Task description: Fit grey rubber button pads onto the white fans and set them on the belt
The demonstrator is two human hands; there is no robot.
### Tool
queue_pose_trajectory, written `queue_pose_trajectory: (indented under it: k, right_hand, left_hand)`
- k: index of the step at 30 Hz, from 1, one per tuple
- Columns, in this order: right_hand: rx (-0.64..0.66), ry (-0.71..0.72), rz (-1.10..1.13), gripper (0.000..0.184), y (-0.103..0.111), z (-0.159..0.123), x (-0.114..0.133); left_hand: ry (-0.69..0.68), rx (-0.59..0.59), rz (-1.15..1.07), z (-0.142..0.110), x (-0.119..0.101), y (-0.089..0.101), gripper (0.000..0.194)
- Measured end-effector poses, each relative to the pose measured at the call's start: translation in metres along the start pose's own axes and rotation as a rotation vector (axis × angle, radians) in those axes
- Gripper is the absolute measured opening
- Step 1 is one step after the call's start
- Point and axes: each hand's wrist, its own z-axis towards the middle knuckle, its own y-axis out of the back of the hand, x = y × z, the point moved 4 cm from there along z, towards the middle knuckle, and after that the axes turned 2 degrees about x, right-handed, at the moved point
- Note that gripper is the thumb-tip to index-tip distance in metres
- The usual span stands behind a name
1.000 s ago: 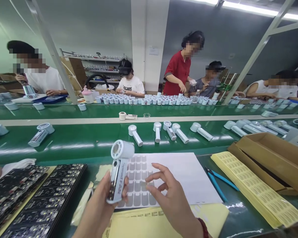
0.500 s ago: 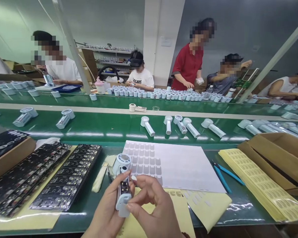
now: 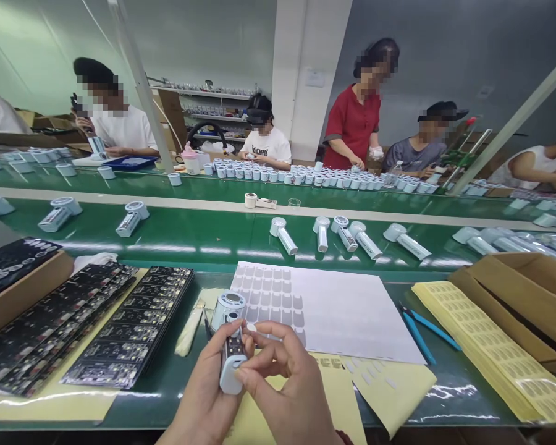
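Note:
My left hand (image 3: pixel 208 380) is wrapped around the handle of a light blue handheld fan (image 3: pixel 231 303), its round head pointing away from me. A circuit board (image 3: pixel 234 345) shows in the open side of the handle. My right hand (image 3: pixel 290 380) pinches with thumb and forefinger at the handle's near end, where a pale sticker lies mostly hidden against the similar-coloured plastic. A small white piece (image 3: pixel 251 328) shows by the upper fingers of the right hand. Beneath both hands lies yellow backing paper (image 3: pixel 324 395), and just beyond is a white sheet of grey stickers (image 3: pixel 269 296).
Stacked circuit boards (image 3: pixel 115 334) lie at left. Tweezers (image 3: pixel 207 324) rest near the fan. Blue-handled pliers (image 3: pixel 419 334), yellow sticker sheets (image 3: pixel 491 346) and a cardboard box (image 3: pixel 514 296) are at right. More fans (image 3: pixel 285 238) lie on the green belt (image 3: pixel 213 241); several co-workers sit or stand beyond.
My right thumb and forefinger have brought the pale sticker from hanging below the handle's end up against it. The view has shifted slightly. A co-worker at right has lowered a raised arm.

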Motion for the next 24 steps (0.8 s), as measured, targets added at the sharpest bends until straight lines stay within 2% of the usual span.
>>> queue_pose_trajectory:
  k: [4, 8, 10, 11, 13, 16, 18, 21, 22, 24]
  right_hand:
    - [0.002, 0.092, -0.065, 0.040, -0.002, -0.002, -0.002]
    - [-0.097, 0.395, -0.305, 0.049, -0.004, -0.007, 0.001]
    - [-0.179, 0.473, -0.399, 0.059, -0.003, -0.008, 0.003]
    - [-0.203, 0.445, -0.391, 0.064, -0.001, -0.007, 0.002]
    - [-0.182, 0.294, -0.271, 0.067, 0.004, -0.002, -0.003]
    - [-0.108, 0.112, -0.082, 0.050, 0.011, 0.001, -0.012]
    - [-0.064, 0.071, -0.114, 0.033, 0.015, -0.002, -0.019]
    - [0.095, -0.032, -0.254, 0.007, 0.009, -0.010, -0.040]
    - [0.147, -0.055, -0.292, 0.002, 0.005, -0.013, -0.048]
    - [0.200, -0.032, -0.376, 0.006, -0.002, -0.018, -0.061]
  left_hand:
    - [0.012, 0.005, -0.046, -0.001, 0.002, 0.000, 0.016]
    - [0.048, 0.025, -0.102, -0.007, 0.007, -0.004, 0.020]
    - [0.075, 0.045, -0.085, -0.012, 0.008, -0.008, 0.017]
    - [0.086, 0.049, -0.065, -0.013, 0.007, -0.009, 0.015]
    - [0.087, 0.053, -0.027, -0.014, 0.002, -0.009, 0.014]
    - [0.008, 0.051, 0.090, -0.007, -0.015, -0.001, 0.015]
    - [-0.099, 0.054, 0.225, 0.001, -0.029, 0.009, 0.015]
    - [-0.195, 0.088, 0.398, 0.011, -0.043, 0.026, 0.019]
    - [-0.193, 0.109, 0.442, 0.012, -0.043, 0.031, 0.020]
    - [-0.170, 0.158, 0.534, 0.014, -0.041, 0.038, 0.021]
